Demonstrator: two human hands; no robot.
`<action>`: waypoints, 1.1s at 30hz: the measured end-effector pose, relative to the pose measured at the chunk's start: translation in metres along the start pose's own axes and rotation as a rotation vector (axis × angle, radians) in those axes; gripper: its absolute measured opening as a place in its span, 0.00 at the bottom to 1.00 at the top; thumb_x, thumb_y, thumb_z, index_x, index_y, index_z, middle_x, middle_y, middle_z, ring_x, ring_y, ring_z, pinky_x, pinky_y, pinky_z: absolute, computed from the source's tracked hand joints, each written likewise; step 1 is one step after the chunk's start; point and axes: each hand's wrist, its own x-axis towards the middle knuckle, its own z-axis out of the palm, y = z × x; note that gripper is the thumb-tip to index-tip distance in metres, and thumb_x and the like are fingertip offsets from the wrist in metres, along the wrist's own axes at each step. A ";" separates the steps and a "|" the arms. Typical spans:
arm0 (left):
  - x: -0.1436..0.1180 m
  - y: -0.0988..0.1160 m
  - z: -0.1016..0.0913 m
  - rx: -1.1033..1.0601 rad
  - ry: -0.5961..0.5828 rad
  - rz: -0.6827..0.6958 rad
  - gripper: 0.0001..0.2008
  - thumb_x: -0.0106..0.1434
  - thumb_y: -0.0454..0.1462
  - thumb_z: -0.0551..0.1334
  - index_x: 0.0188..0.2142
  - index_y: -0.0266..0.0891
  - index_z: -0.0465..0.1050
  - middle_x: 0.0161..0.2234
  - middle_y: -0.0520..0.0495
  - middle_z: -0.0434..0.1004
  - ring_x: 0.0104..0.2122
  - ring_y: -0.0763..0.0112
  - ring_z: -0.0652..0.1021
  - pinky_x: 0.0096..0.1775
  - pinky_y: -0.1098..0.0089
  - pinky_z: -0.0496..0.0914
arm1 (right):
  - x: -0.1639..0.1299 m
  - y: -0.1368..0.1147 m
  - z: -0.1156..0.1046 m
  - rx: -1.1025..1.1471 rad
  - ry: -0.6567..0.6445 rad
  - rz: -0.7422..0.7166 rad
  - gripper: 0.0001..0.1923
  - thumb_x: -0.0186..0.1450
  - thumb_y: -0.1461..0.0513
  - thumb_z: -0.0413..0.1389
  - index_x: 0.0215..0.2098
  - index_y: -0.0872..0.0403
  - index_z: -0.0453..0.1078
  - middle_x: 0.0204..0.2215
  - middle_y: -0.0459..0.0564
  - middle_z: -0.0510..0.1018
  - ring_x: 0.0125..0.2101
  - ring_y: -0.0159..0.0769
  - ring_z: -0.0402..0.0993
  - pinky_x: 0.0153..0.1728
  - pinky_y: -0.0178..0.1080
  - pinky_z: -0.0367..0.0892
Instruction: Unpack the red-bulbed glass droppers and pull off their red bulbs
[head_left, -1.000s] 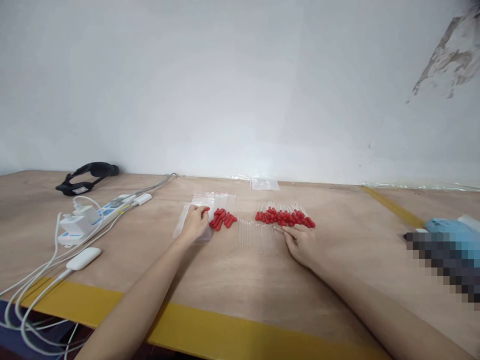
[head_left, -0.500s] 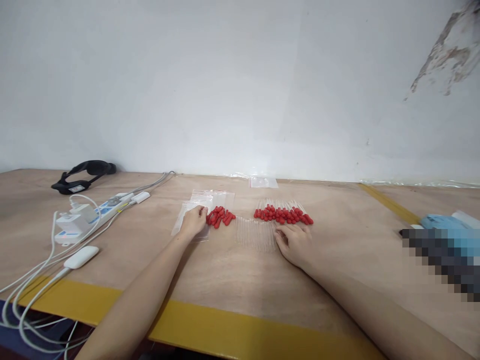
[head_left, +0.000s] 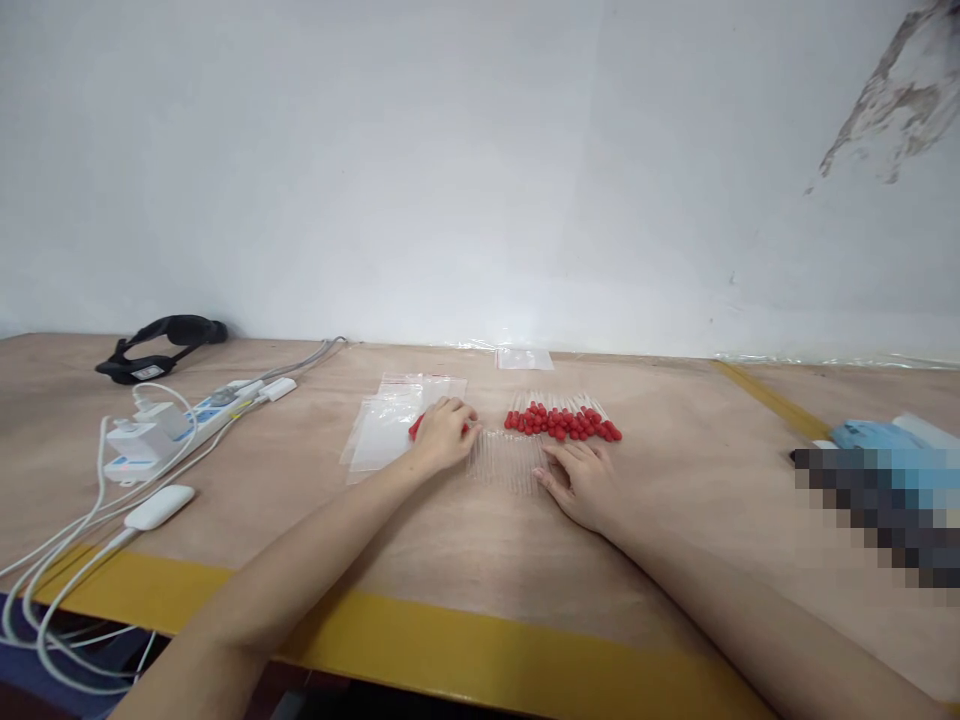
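Worktable (head_left: pixel 480 560): plywood top with a yellow front edge.
Stack of clear bags (head_left: pixel 390 425): flat, left of centre, appears unfilled.
Row of assembled droppers (head_left: pixel 561 421): red bulbs fitted on glass tubes, many done, lying just beyond the right hand.
Bare glass tubes (head_left: pixel 510 462): a batch side by side between the hands, still uncapped.
Left hand (head_left: pixel 444 432): fingers curled over the small heap of loose red bulbs (head_left: pixel 415 427), mostly hidden; whether one is pinched cannot be told.
Right hand (head_left: pixel 581 480): fingers spread, flat on the tubes' right edge, gripping nothing.
Judgement: assembly well along, bagging not begun.
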 end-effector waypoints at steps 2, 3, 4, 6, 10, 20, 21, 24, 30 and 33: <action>0.013 0.012 0.010 0.010 -0.042 0.034 0.09 0.57 0.41 0.58 0.34 0.40 0.70 0.36 0.46 0.71 0.40 0.63 0.68 0.42 0.64 0.62 | -0.001 0.002 0.000 0.027 -0.007 0.005 0.17 0.62 0.53 0.47 0.42 0.53 0.66 0.37 0.51 0.75 0.39 0.37 0.67 0.42 0.41 0.53; 0.020 0.017 0.015 0.010 -0.059 0.051 0.10 0.56 0.42 0.58 0.35 0.40 0.70 0.37 0.46 0.71 0.41 0.63 0.68 0.42 0.64 0.61 | -0.001 0.004 0.000 0.041 -0.014 0.015 0.17 0.62 0.53 0.47 0.43 0.53 0.66 0.36 0.51 0.75 0.39 0.37 0.67 0.42 0.41 0.53; 0.026 0.020 0.019 0.006 -0.073 0.068 0.10 0.55 0.42 0.59 0.36 0.40 0.70 0.37 0.46 0.70 0.42 0.62 0.68 0.42 0.64 0.61 | -0.001 0.005 0.001 0.056 -0.023 0.027 0.17 0.62 0.53 0.47 0.43 0.53 0.65 0.35 0.50 0.75 0.38 0.37 0.67 0.41 0.40 0.54; 0.035 0.026 0.027 -0.011 -0.098 0.099 0.11 0.54 0.43 0.61 0.36 0.41 0.70 0.37 0.46 0.70 0.43 0.61 0.68 0.43 0.63 0.60 | -0.001 0.006 0.001 0.080 -0.033 0.043 0.17 0.62 0.53 0.47 0.44 0.53 0.65 0.34 0.50 0.74 0.38 0.37 0.67 0.40 0.40 0.55; 0.042 0.031 0.037 -0.043 -0.102 0.109 0.08 0.54 0.40 0.60 0.33 0.39 0.70 0.34 0.45 0.71 0.41 0.60 0.69 0.44 0.61 0.59 | -0.001 0.009 0.003 0.100 -0.028 0.040 0.17 0.62 0.53 0.47 0.44 0.54 0.65 0.34 0.50 0.74 0.37 0.36 0.68 0.39 0.39 0.57; 0.027 0.034 0.036 -0.224 0.093 -0.072 0.09 0.63 0.36 0.49 0.35 0.36 0.66 0.33 0.44 0.72 0.36 0.67 0.72 0.39 0.66 0.65 | 0.001 0.011 0.006 0.146 -0.003 0.003 0.16 0.61 0.55 0.49 0.45 0.55 0.64 0.33 0.50 0.74 0.36 0.36 0.68 0.36 0.37 0.61; 0.022 0.032 0.033 -0.261 0.112 -0.094 0.10 0.64 0.36 0.48 0.36 0.36 0.66 0.33 0.45 0.73 0.34 0.69 0.73 0.37 0.68 0.66 | 0.001 0.012 0.006 0.162 -0.001 -0.001 0.16 0.61 0.56 0.48 0.45 0.55 0.64 0.34 0.51 0.74 0.36 0.36 0.68 0.36 0.38 0.61; 0.000 0.025 0.021 -0.421 0.169 -0.157 0.09 0.63 0.37 0.50 0.37 0.36 0.66 0.33 0.48 0.73 0.32 0.71 0.73 0.34 0.71 0.67 | 0.000 0.015 0.009 0.218 0.000 -0.017 0.14 0.62 0.61 0.46 0.45 0.55 0.64 0.36 0.51 0.74 0.37 0.37 0.68 0.37 0.39 0.62; -0.041 0.009 0.007 -0.561 0.161 -0.052 0.08 0.60 0.37 0.54 0.38 0.37 0.67 0.34 0.47 0.73 0.34 0.70 0.72 0.37 0.70 0.66 | 0.001 0.020 0.008 0.273 0.152 0.009 0.16 0.63 0.66 0.42 0.47 0.57 0.63 0.37 0.53 0.73 0.39 0.36 0.67 0.43 0.42 0.62; -0.049 0.007 0.007 -0.523 0.154 0.024 0.07 0.60 0.36 0.55 0.37 0.38 0.68 0.33 0.47 0.73 0.34 0.69 0.72 0.38 0.67 0.65 | 0.003 0.018 0.000 0.260 0.262 0.005 0.17 0.63 0.63 0.44 0.50 0.56 0.61 0.43 0.56 0.69 0.45 0.38 0.64 0.46 0.44 0.61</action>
